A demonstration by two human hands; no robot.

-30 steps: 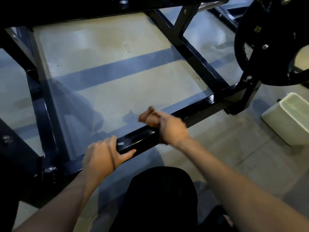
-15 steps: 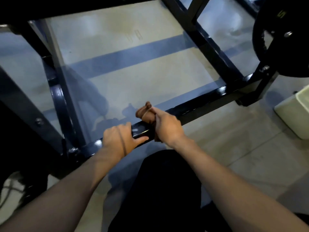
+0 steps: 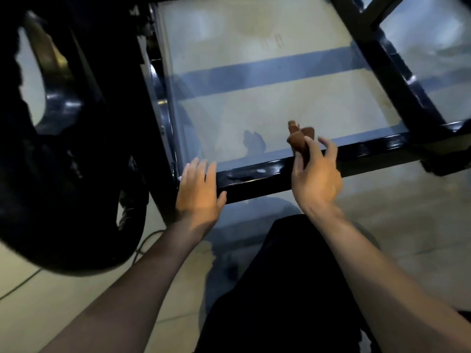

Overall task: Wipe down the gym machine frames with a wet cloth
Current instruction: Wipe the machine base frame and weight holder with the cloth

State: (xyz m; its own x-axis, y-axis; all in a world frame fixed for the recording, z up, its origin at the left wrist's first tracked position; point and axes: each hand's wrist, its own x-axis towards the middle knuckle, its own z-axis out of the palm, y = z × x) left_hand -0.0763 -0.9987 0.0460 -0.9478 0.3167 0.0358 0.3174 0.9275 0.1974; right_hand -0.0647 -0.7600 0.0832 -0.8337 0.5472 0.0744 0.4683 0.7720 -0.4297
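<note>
Head view
Landmark: near bar [image 3: 267, 175] of the black frame, glossy, running left to right and rising a little to the right.
Left hand [image 3: 198, 191]: flat on the bar's left end by the corner, fingers straight and spread, thumb along the near edge; holds nothing.
Right hand [image 3: 314, 171]: above the bar, right of its middle, palm partly turned up; thumb and forefinger pinch the cloth, the other fingers loosely curled and spread.
Cloth [image 3: 298, 138]: brown, bunched, sticking up out of the right hand's grip, over the far edge of the bar; whether it touches the bar cannot be told.
Side bar [image 3: 163, 103]: meets the near bar's left end and runs away from it.
Right bar [image 3: 390, 72]: meets the near bar's right end, angled away.
Floor [image 3: 267, 98]: pale concrete beyond the bar, crossed by a blue stripe [image 3: 254, 77].
Plate [image 3: 63, 200]: large dark round shape left of the bar, blurred.
Cable [image 3: 142, 243]: thin, on the floor near the plate, left of the left forearm.
Lap: black clothing on the near side of the bar, between the forearms.
</note>
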